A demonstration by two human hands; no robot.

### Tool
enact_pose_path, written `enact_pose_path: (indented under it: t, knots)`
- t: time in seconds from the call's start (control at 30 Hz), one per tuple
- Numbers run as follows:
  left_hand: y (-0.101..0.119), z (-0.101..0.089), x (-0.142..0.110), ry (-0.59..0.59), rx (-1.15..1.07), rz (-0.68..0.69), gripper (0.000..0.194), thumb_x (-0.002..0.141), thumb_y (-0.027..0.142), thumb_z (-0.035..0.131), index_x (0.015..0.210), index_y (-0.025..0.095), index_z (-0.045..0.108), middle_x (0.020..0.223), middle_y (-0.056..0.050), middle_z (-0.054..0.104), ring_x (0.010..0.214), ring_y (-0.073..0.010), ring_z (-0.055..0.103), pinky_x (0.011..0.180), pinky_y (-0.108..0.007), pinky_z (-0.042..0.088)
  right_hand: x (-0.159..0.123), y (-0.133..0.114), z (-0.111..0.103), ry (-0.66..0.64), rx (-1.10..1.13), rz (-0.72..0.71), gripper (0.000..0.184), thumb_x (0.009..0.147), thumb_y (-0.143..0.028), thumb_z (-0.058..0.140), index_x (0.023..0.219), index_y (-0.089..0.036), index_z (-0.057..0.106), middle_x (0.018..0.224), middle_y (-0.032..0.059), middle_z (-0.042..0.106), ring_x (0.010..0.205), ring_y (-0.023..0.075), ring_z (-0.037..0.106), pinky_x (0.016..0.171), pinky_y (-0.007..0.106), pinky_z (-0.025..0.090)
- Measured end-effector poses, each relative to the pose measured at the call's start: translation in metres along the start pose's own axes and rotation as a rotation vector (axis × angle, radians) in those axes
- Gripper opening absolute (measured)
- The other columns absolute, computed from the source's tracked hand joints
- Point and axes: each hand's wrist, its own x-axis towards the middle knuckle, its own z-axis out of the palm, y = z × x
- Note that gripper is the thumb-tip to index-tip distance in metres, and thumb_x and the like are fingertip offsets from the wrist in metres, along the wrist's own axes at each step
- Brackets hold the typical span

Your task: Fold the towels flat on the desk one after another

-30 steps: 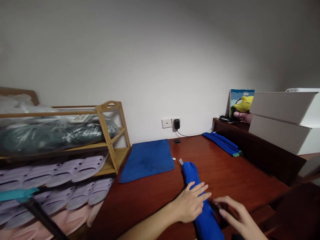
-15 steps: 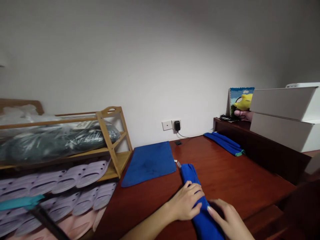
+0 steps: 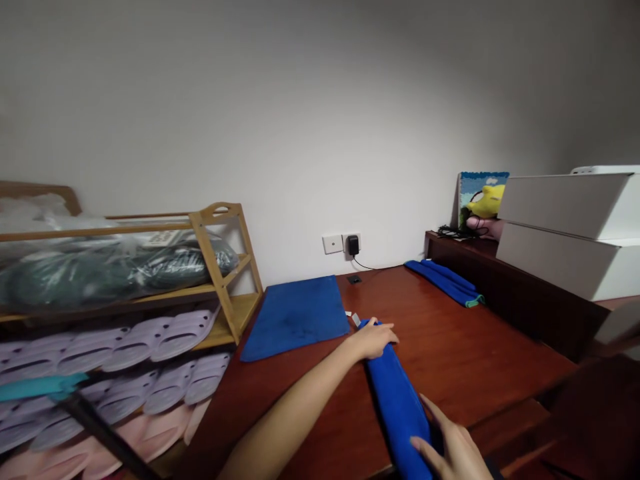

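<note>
A long folded blue cloth [image 3: 397,393] lies lengthwise on the brown tabletop, with a pale tag at its far end. Across that far end my left hand [image 3: 375,340] rests palm down, fingers stretched to the right. At the near right edge is my right hand [image 3: 457,447]; its thumb touches the cloth's top and its index finger reaches along the side, with a gap between them. The right hand's other fingers are hidden. A flat blue cloth [image 3: 300,317] lies to the left, and another folded blue cloth [image 3: 445,281] with a green edge lies at the back right.
On the left, a wooden rack [image 3: 227,287] holds purple clogs [image 3: 183,333] and a plastic-wrapped bundle [image 3: 115,270]. A black adapter [image 3: 353,245] sits in the wall socket. White boxes [image 3: 555,260] stand stacked on a raised ledge at right, near a picture [image 3: 483,193].
My left hand has slid from the middle of the folded cloth to its far end, fingers straighter. My right hand has moved slightly down along the near edge. The view has shifted a little.
</note>
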Motion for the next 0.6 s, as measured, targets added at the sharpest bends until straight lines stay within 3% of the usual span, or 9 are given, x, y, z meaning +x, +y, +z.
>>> enact_pose_path:
  t: [0.07, 0.17, 0.37, 0.47, 0.6]
  knots:
    - [-0.006, -0.001, 0.01, 0.001, 0.005, -0.01, 0.04, 0.07, 0.007, 0.05, 0.105, 0.023, 0.062, 0.104, -0.007, 0.065, 0.105, -0.0253, 0.054, 0.09, -0.041, 0.033, -0.004, 0.0, 0.001, 0.008, -0.012, 0.022, 0.071, 0.076, -0.059, 0.053, 0.133, -0.018, 0.048, 0.122, 0.0123, 0.061, 0.11, 0.0312, 0.059, 0.092, 0.041, 0.048]
    - [-0.01, 0.002, 0.011, 0.061, 0.009, -0.042, 0.028, 0.071, 0.007, 0.052, 0.094, 0.019, 0.064, 0.094, -0.009, 0.062, 0.094, -0.0242, 0.054, 0.088, -0.04, 0.033, -0.009, -0.002, 0.005, 0.051, 0.002, 0.021, 0.062, 0.077, -0.06, 0.052, 0.124, -0.02, 0.056, 0.11, 0.0117, 0.068, 0.099, 0.0293, 0.065, 0.084, 0.036, 0.052]
    - [-0.018, 0.008, -0.009, 0.171, 0.029, -0.148, 0.02, 0.079, 0.011, 0.049, 0.093, 0.019, 0.061, 0.098, -0.007, 0.056, 0.096, -0.0228, 0.05, 0.087, -0.038, 0.032, -0.012, -0.016, 0.003, 0.164, 0.126, -0.09, 0.032, 0.081, -0.05, 0.054, 0.096, -0.022, 0.061, 0.086, 0.0058, 0.072, 0.077, 0.0189, 0.069, 0.07, 0.021, 0.052]
    - [-0.019, 0.012, -0.014, 0.219, 0.037, -0.186, 0.015, 0.086, 0.017, 0.048, 0.093, 0.019, 0.061, 0.1, -0.007, 0.054, 0.097, -0.0222, 0.048, 0.085, -0.036, 0.033, -0.013, -0.018, 0.0, 0.187, 0.164, -0.167, 0.026, 0.081, -0.045, 0.056, 0.095, -0.023, 0.059, 0.086, 0.0038, 0.072, 0.077, 0.0161, 0.069, 0.07, 0.018, 0.051]
    - [-0.014, 0.017, -0.006, 0.258, 0.027, -0.182, 0.015, 0.09, 0.02, 0.047, 0.094, 0.021, 0.062, 0.1, -0.005, 0.055, 0.096, -0.0206, 0.048, 0.084, -0.035, 0.033, -0.015, -0.012, -0.008, 0.184, 0.155, -0.134, 0.028, 0.082, -0.044, 0.054, 0.097, -0.022, 0.06, 0.086, 0.004, 0.072, 0.074, 0.0162, 0.068, 0.068, 0.018, 0.051]
